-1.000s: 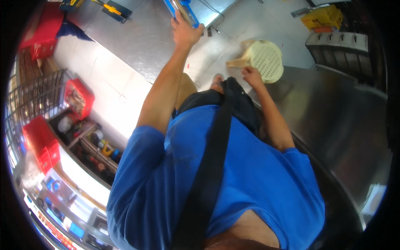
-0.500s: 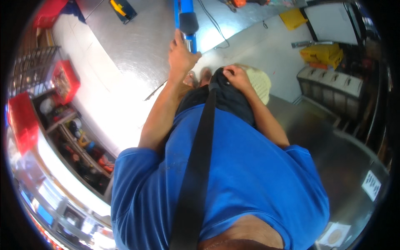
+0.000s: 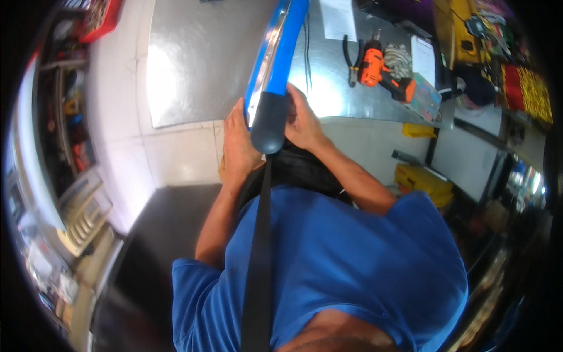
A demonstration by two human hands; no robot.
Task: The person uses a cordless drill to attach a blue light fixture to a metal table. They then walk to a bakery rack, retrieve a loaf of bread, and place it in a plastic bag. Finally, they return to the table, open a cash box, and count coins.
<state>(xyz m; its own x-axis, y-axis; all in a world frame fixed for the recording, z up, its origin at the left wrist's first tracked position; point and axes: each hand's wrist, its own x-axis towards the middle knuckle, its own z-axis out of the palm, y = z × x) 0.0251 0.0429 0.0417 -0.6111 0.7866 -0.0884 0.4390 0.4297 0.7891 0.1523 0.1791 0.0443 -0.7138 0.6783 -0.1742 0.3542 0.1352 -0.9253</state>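
A long blue tool (image 3: 288,56) with a shiny metal strip along its length stands before me, its near end a rounded black cap or handle (image 3: 271,123). I cannot make out its exact kind. My left hand (image 3: 241,141) is closed along the left side of this near end, fingers pointing away from me. On the other side my right hand (image 3: 304,122) grips by the black end, thumb and fingers partly hidden behind it. The tool's far part reaches over the metal table (image 3: 199,64) and runs out of view.
On the table's right lie an orange power drill (image 3: 373,67), black-handled pliers (image 3: 353,61), a bundle of grey cord (image 3: 399,60) and papers (image 3: 339,19). Yellow cases (image 3: 425,182) stand low at the right. Shelves (image 3: 65,117) with tools line the left.
My right hand has left my lap and come to the tool, which now sits nearer to me. My left hand keeps hold. The view has shifted, bringing in the drill and pliers.
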